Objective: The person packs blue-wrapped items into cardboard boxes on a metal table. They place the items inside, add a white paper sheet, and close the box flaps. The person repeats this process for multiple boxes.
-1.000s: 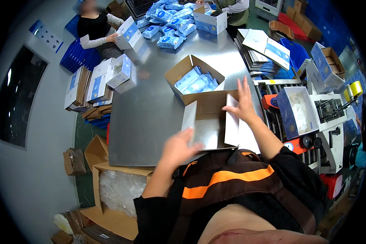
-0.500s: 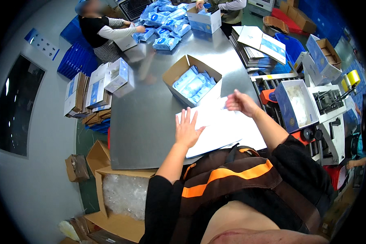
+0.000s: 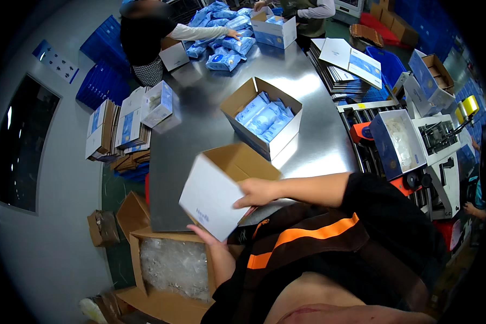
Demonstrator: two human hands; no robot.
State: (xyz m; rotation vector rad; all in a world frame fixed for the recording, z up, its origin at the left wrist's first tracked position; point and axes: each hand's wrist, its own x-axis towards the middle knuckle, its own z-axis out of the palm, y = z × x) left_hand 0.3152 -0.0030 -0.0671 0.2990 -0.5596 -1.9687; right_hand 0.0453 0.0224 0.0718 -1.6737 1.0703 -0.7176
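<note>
A white cardboard box [image 3: 210, 194] with a brown inside is unfolded and tilted above the table's near edge. My right hand [image 3: 259, 193] grips its near side wall, fingers over the white panel. My left hand [image 3: 209, 236] supports it from below at the lower corner, its fingers partly hidden behind the box. Just beyond stands an open box [image 3: 285, 137] filled with blue soft packs [image 3: 264, 117], touched by neither hand.
The steel table [image 3: 183, 140] carries a heap of blue packs [image 3: 224, 56] at its far end, where two people work. Flattened cartons [image 3: 337, 73] are stacked at the right, beside a roller conveyor [image 3: 356, 119]. A carton of clear plastic [image 3: 173, 264] stands below left.
The flat white cardboard under my hands is now an opened-out box, held tilted further left. My right hand has crossed leftward. The person at the far left has reached over the packs.
</note>
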